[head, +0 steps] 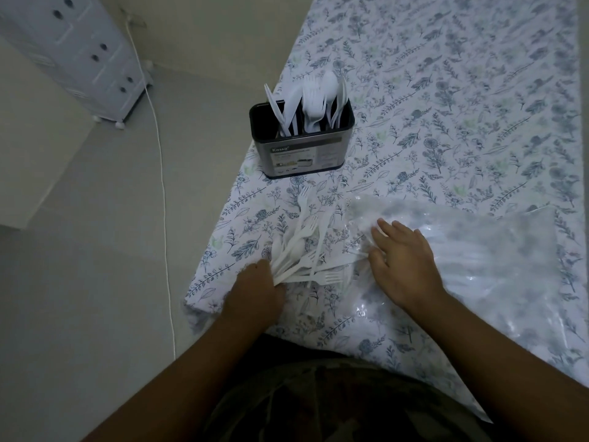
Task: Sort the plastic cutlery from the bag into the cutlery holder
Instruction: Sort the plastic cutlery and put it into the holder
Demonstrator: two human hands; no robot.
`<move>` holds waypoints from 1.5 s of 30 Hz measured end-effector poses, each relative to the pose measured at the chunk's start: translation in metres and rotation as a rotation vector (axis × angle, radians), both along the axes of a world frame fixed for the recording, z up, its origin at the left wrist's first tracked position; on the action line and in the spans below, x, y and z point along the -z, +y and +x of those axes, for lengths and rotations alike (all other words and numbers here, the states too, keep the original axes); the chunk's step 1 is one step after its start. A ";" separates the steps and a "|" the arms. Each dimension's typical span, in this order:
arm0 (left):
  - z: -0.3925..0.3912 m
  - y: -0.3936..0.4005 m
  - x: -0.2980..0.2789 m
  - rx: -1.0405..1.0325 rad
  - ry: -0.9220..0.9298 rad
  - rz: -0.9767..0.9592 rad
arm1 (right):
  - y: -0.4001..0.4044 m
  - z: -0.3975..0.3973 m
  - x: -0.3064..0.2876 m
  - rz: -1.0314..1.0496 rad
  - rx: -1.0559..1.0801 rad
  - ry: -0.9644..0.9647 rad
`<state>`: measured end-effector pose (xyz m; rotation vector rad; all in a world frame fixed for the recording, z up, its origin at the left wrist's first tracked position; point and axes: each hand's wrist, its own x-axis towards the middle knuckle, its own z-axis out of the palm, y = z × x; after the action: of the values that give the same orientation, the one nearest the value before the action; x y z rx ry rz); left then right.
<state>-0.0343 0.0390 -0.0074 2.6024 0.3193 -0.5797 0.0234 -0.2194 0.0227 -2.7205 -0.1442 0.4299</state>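
Observation:
A dark metal cutlery holder (301, 156) stands near the table's left edge, with several white plastic forks, spoons and knives upright in it. Closer to me, my left hand (255, 283) is shut on the handles of a fanned bunch of white plastic forks (306, 250) that rests on the cloth. A clear plastic bag (471, 250) lies flat to the right. My right hand (404, 260) presses on the bag's left end with fingers spread. Whether cutlery remains inside the bag is hard to tell.
The table wears a floral tablecloth (446, 106). Its left edge runs diagonally beside the holder and my left hand. Beyond it is the floor, with a white cable (162, 186) and a white cabinet (83, 55) at the far left.

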 end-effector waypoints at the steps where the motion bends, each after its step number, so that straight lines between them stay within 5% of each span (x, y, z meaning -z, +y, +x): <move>1: 0.004 -0.006 -0.002 -0.010 -0.012 -0.010 | 0.000 -0.001 0.000 0.014 0.009 -0.015; 4: 0.014 -0.021 -0.010 0.025 -0.063 0.041 | -0.003 -0.004 -0.002 0.042 0.036 -0.047; 8: 0.022 -0.028 -0.016 0.250 -0.110 0.389 | -0.010 -0.007 -0.005 0.051 0.061 -0.079; 14: 0.024 -0.041 -0.007 0.276 -0.352 0.120 | -0.011 -0.011 -0.005 0.084 0.068 -0.113; 20: 0.033 -0.063 0.016 0.514 -0.467 -0.021 | -0.011 -0.014 -0.011 0.111 0.085 -0.071; 32: 0.046 -0.078 0.015 0.148 -0.537 -0.029 | -0.026 -0.019 -0.013 0.136 0.120 -0.049; 35: 0.046 -0.098 -0.011 0.146 -0.478 -0.283 | -0.029 -0.019 -0.019 0.242 0.109 -0.049; 38: 0.045 -0.128 -0.037 -0.027 -0.081 -0.709 | -0.041 -0.022 -0.020 0.278 0.137 -0.106; 45: 0.052 -0.134 -0.040 -0.455 0.019 -0.907 | -0.096 -0.041 0.000 0.027 0.250 -0.135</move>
<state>0.0177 -0.0948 0.0331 1.5878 0.4941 -0.4392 -0.0177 -0.3158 0.0230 -2.6940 0.1530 0.1718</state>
